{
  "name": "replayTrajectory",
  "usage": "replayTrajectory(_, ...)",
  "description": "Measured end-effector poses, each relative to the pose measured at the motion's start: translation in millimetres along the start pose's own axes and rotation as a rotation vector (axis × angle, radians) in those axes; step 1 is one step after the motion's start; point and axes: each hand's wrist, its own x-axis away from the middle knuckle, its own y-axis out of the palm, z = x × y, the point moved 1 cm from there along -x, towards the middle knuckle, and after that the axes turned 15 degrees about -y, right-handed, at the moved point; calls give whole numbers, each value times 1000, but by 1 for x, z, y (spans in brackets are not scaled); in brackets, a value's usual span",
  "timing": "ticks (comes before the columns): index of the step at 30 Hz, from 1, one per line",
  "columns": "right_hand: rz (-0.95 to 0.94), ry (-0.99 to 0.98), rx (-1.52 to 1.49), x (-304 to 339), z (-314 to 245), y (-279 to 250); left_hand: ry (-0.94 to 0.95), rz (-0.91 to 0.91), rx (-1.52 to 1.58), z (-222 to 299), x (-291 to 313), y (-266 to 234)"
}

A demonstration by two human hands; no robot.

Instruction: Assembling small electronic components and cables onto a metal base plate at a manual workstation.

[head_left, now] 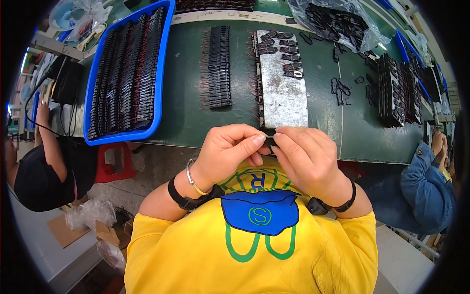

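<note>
My left hand point(230, 143) and my right hand point(308, 152) meet at the near edge of the green table, thumbs and fingers closed in a pinch. Between the fingertips is a small black part point(270, 140), mostly hidden by the fingers. Just beyond them lies a scuffed silver metal plate point(283, 100). Small black pieces point(293, 58) sit on its far half, and black parts with thin red wires line its left side. Left of the plate stands a tight row of black parts point(219, 68), red wires sticking out leftward.
A blue tray point(159, 98) at left holds columns of red-wired black parts. At far right, a clear plastic bag point(374, 36) contains loose black pieces. Stacked loaded plates point(390, 93) stand at right. Black frames point(340, 91) lie scattered. Other people sit at both sides; a red stool point(115, 164) is at left.
</note>
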Motion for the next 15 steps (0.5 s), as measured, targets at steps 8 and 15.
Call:
replayTrajectory(8,40,-74,3,-1,-2,2,267,136,-361,0,8,4)
replayTrajectory(15,189,81,-202,3,4,-4,592,183,-630,1,15,-4)
